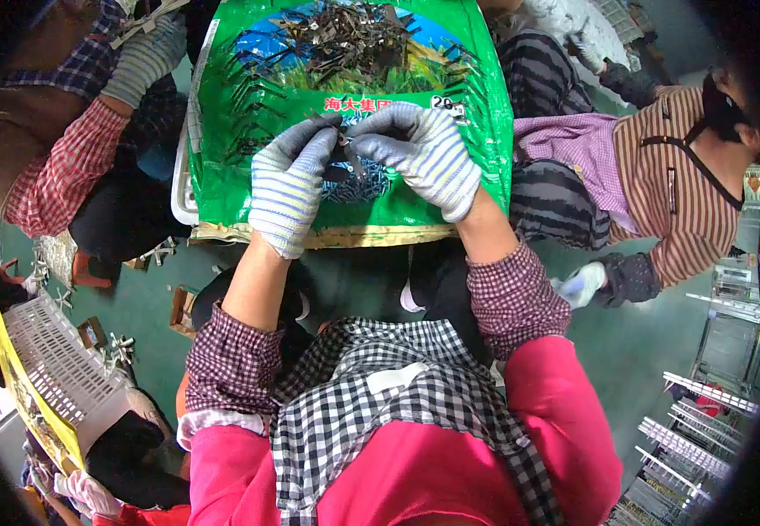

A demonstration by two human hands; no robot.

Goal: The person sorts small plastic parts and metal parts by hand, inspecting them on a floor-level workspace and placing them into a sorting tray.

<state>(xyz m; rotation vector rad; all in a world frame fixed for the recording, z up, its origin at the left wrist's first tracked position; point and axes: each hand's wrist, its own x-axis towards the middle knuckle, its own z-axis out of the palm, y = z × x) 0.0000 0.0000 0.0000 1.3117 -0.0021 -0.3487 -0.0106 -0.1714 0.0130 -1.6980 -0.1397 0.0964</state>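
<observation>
Left hand [290,188]: in a striped knit glove, fingers curled, fingertips pinching one end of a small dark metal piece [345,156].
Right hand [424,153]: same kind of glove, fingers bent over and closed on the other end of that piece; the two hands meet at it, fingertips almost touching.
Piece in hand: thin, dark, narrow; held just above the green sack [231,131], near its middle. Exact shape too small to tell.
Surface: the green printed sack is spread over a white tray [182,197], the tray's edge showing at the sack's left side.
Stock: a heap of like metal pieces [349,39] lies at the far end of the sack; a smaller cluster of dark bits [358,186] lies just under the hands.
Handling (judgement): the piece looks light and stiff, probably with thin edges, hence the gloves. Knit fingertips should grip it well. Best taken by the ends between thumb and forefinger, as now; the middle stays free. Small enough to drop and lose among the loose bits below.
Neighbours: a person in red-checked sleeves [64,167] sits at the left with a gloved hand near the sack's corner; a person in a brown striped top [678,184] sits at the right.
Floor: green, with a white slatted crate [60,364] at lower left and scattered small parts near it.
Own clothing: pink sleeves, checked cuffs, black-and-white checked apron [397,394].
</observation>
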